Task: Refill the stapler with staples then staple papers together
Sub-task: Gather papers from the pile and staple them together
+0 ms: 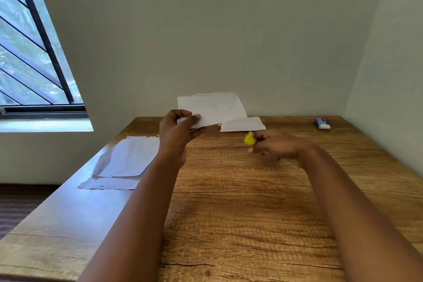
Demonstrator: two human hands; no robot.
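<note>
My left hand (177,131) pinches the near corner of some white papers (212,107) and holds them up above the wooden table (251,201). My right hand (278,145), blurred by motion, grips a small yellow stapler (249,138) just right of the held papers, a little above the table. Only the stapler's front end shows past the fingers. A small blue and white staple box (322,123) lies at the table's far right.
A folded white paper (242,124) lies at the back of the table by the wall. More white sheets (123,160) lie near the left edge. A barred window (34,52) is on the left wall.
</note>
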